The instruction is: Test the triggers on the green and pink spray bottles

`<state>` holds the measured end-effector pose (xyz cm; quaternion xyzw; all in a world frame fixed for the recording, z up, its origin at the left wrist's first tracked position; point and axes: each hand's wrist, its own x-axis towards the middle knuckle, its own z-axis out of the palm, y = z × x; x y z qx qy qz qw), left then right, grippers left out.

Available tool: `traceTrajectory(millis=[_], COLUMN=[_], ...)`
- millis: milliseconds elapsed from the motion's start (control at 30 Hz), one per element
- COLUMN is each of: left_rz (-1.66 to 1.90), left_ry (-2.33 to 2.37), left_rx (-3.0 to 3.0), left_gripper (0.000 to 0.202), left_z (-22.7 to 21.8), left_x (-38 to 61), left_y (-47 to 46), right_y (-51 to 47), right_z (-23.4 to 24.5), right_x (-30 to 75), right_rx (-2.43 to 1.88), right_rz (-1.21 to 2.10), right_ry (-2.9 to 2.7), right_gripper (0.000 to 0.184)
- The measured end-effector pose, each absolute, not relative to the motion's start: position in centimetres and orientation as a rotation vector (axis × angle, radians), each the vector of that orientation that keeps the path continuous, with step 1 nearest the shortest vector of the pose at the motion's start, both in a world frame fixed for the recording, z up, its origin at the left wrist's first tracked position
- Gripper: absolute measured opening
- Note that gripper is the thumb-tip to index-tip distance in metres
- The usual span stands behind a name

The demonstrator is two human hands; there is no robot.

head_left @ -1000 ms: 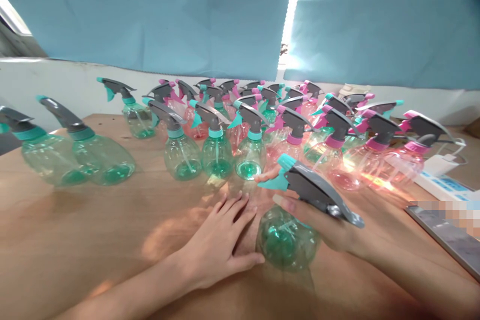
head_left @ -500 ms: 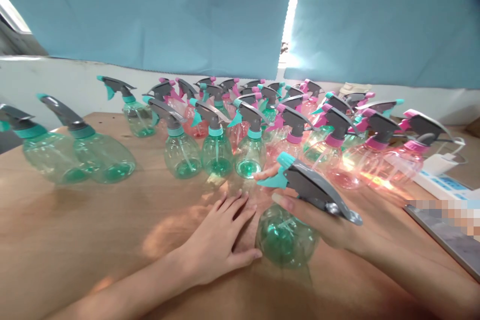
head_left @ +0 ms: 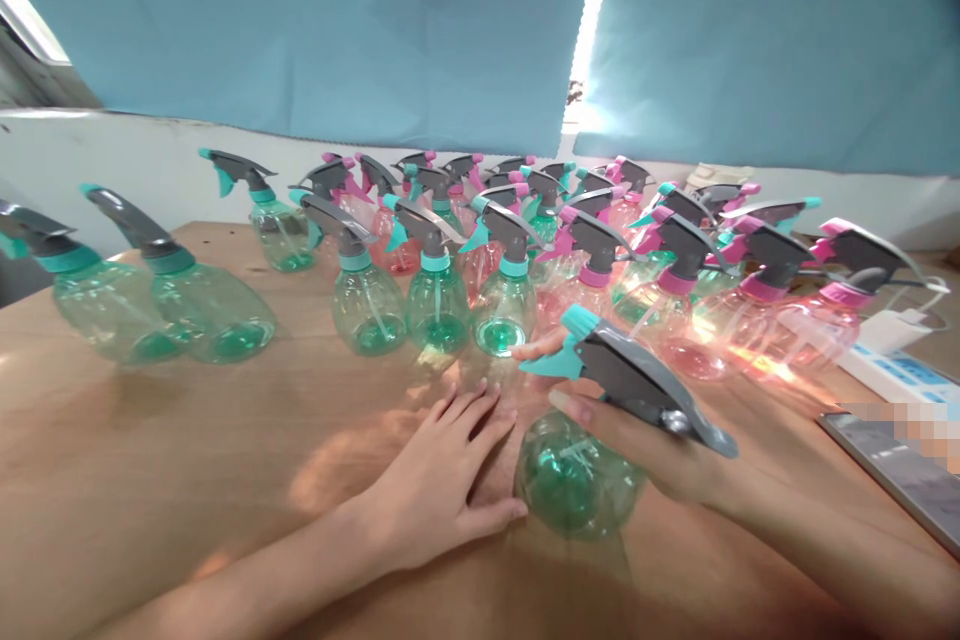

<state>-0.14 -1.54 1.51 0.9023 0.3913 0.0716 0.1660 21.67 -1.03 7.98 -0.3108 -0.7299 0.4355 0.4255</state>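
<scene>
1. My right hand (head_left: 667, 460) is closed around the neck of a green bottle (head_left: 577, 495), right of the frame's lower centre. My thumb lies across the near side, below the sprayer, and 1 fingertip shows past the trigger.
2. The sprayer (head_left: 637, 375) is grey, with a turquoise nozzle and trigger at its left end; the tail of its lever points to the lower right. I cannot tell whether the base of this bottle touches the table (head_left: 225, 450).
3. My left hand (head_left: 442, 490) lies palm down on the table at lower centre, fingers apart and extended, with hold of nothing. Its thumb tip is just beside the held bottle.
4. Beyond my hands, 3 turquoise-collared bottles (head_left: 441, 305) stand side by side at mid-frame.
5. To their right, 4 pink-collared bottles (head_left: 817, 330) run toward the right edge.
6. A crowd of pink and green bottles (head_left: 544, 220) stands behind those rows, many partly hidden.
7. At the left edge, 2 green bottles (head_left: 214, 315) overlap in view; 1 more (head_left: 281, 235) stands farther back.
8. At right lie a white strip (head_left: 904, 370) and a grey slab (head_left: 892, 470), part of it pixelated.
9. Blue curtains (head_left: 337, 30) fill the upper frame, with a bright gap right of centre.
</scene>
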Motion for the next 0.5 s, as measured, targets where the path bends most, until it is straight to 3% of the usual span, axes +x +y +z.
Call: traceTrajectory(millis=[500], left_rz=[0.209], left_ry=[1.11], left_rx=[2.574], left_gripper=[0.07], left_z=[1.65], left_x=[-0.19], left_y=[-1.54], right_y=[-0.83], right_z=[7.43], right_x=[21.56], right_rx=[-0.727], right_rz=[1.136], right_ry=[-1.781], right_gripper=[0.025])
